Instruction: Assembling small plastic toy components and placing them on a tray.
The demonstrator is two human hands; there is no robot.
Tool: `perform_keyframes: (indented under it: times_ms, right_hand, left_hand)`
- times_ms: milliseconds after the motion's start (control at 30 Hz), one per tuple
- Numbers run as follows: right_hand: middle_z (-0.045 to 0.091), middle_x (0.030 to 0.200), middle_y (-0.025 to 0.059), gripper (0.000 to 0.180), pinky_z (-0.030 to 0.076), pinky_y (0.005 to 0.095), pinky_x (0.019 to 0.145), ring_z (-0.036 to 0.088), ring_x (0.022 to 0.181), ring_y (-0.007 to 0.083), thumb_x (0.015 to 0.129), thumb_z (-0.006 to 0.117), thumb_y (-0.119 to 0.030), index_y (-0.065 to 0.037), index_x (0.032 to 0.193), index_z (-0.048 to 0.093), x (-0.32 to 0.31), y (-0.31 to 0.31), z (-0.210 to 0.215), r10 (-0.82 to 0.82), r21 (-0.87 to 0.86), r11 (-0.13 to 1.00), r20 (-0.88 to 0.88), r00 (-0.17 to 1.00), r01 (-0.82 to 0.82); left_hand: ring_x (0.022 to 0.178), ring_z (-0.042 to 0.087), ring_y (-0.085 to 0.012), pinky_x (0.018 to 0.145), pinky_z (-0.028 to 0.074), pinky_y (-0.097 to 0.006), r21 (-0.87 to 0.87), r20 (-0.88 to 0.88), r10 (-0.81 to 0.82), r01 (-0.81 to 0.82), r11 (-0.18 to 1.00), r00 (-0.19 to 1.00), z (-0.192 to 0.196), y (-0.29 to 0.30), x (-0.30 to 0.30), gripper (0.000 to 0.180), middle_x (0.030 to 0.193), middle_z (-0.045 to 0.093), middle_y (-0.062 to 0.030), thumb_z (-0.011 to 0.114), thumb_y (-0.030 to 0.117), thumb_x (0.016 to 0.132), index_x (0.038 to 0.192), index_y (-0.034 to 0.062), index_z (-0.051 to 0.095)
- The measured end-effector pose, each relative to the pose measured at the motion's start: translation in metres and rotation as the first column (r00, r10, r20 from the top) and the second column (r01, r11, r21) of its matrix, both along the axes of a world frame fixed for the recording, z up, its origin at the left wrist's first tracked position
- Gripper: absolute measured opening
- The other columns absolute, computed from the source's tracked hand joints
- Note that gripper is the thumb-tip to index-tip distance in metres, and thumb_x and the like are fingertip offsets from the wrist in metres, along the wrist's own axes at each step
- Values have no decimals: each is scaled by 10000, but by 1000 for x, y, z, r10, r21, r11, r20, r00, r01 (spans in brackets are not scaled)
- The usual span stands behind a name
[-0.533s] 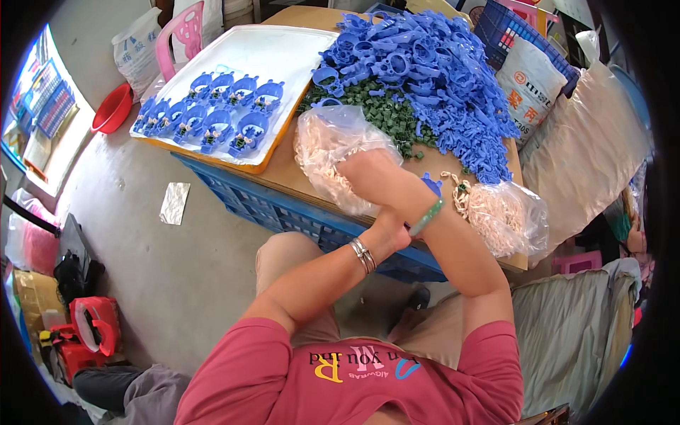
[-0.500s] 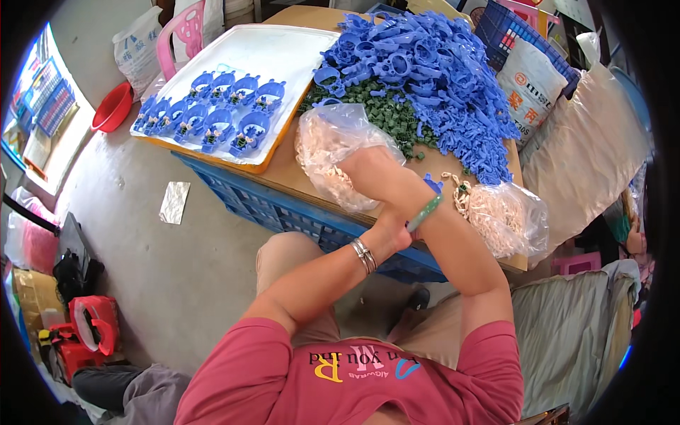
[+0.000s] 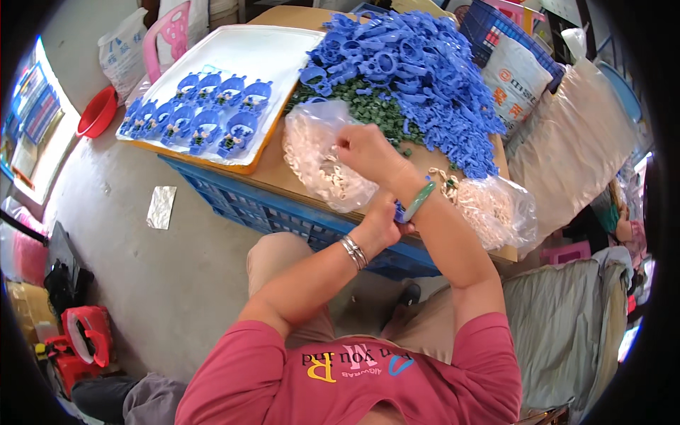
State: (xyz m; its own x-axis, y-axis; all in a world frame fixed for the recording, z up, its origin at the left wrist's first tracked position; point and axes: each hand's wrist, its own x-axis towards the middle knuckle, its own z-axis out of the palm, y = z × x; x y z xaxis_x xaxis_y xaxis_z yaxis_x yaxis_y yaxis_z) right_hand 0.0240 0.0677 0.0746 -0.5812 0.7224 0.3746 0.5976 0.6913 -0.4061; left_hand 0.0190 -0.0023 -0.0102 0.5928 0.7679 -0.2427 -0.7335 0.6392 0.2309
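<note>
Blue plastic piece (image 3: 400,212), gripped in the left hand (image 3: 382,221) by the surface's (image 3: 275,174) near edge, lay bodyward of the right hand (image 3: 367,151); that hand's fingers curled over the clear bag (image 3: 306,136) of pale parts (image 3: 333,185), contents unclear. The piece's long axis was hidden.

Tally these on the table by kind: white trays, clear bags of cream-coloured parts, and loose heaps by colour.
White tray: 1
Clear bags of cream-coloured parts: 2
Blue plastic heap: 1
Green plastic heap: 1
Total: 5
</note>
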Motion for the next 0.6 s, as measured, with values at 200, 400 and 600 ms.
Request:
perform_keyframes:
  times_ms: [200, 400, 600]
  right_hand:
    - [556, 781, 10, 289, 407, 205, 526, 496, 619, 54, 767, 512, -8, -39, 1044, 586, 58, -25, 33, -6, 101, 995, -193, 981, 26]
    - [566, 649, -3, 121, 364, 162, 425, 488, 505, 34, 785, 600, -51, -9, 897, 615, 120, -84, 28, -405, -481, 874, -648, 645, 66]
    - [591, 691, 19, 97, 384, 161, 459, 504, 542, 45, 774, 613, -29, -2, 867, 627, 152, -111, -6, -395, -435, 893, -634, 665, 116]
  left_hand:
    - [535, 504, -221, 451, 395, -299, -5, -65, -50, 50, 999, 997, 2, -1, -5, 392, 760, 557, -123, 310, 449, 916, 953, 115, 512]
    - [571, 505, -224, 494, 402, -301, 72, 15, -41, 40, 997, 999, 7, -4, -4, 407, 818, 556, -149, 309, 448, 917, 1046, 115, 503]
    - [680, 549, -240, 570, 445, -331, 195, 88, -73, 55, 979, 993, 10, -12, 4, 393, 912, 569, -151, 314, 403, 926, 1113, 92, 465]
